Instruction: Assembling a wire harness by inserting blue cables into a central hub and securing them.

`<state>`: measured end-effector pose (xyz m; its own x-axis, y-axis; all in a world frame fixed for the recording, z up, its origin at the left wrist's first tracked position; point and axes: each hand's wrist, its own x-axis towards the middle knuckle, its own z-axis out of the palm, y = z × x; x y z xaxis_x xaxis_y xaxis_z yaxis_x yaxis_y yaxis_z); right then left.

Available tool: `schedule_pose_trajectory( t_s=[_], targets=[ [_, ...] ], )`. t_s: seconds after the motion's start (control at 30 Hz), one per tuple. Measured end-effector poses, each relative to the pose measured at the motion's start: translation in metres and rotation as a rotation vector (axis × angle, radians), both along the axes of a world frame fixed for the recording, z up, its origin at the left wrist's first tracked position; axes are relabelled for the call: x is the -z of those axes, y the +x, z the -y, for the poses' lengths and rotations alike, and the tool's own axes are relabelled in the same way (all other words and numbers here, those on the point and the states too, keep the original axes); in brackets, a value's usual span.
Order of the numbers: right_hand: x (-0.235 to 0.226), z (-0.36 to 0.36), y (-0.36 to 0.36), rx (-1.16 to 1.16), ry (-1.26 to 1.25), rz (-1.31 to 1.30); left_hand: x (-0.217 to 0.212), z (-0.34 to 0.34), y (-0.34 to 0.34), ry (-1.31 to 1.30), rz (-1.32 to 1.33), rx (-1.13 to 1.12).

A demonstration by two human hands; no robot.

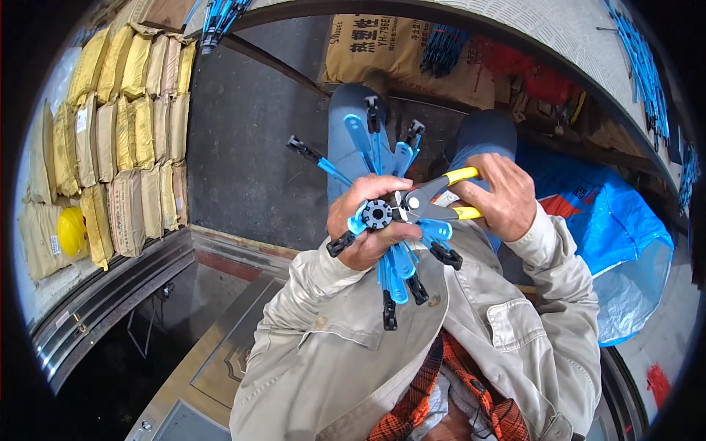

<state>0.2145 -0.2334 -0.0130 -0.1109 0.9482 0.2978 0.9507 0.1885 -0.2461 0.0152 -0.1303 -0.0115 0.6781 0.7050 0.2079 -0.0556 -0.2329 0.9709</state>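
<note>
Sack stack: yellow and tan sacks (125, 136) are standing in rows at the left.
Blue bag: a crinkled blue bag (625, 228) is lying beyond the right sleeve.
Blue cluster: blue strips (402, 261) tipped with black clips (389, 312) are fanning out above the lap; a snagged clip could twist everything.
Left grip: the left hand (344, 213) is curling snugly round the cluster's middle.
Right grip: the right hand (504, 192) is holding the cutter (434, 195) loosely, its yellow handles spread.
Cutter head: it is sitting just beside the left thumb; a skid or hasty squeeze could nip skin.
Black hub: the hub (377, 214) is facing upward; its turning could misalign the tips.
</note>
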Motion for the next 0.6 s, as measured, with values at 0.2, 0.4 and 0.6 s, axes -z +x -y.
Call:
schedule_pose_trajectory(
  t_s=[0.2,0.4,0.6],
  targets=[
    [0.02,-0.003,-0.006,-0.037,0.011,-0.134,0.003,-0.006,0.002,0.0,0.057,0.025],
    [0.013,0.002,-0.001,-0.031,-0.009,-0.134,0.0,-0.01,0.009,-0.044,0.056,0.051],
    [-0.028,-0.003,0.034,-0.29,-0.363,-0.554,-0.002,-0.019,0.011,-0.156,0.032,0.202]
  ],
)
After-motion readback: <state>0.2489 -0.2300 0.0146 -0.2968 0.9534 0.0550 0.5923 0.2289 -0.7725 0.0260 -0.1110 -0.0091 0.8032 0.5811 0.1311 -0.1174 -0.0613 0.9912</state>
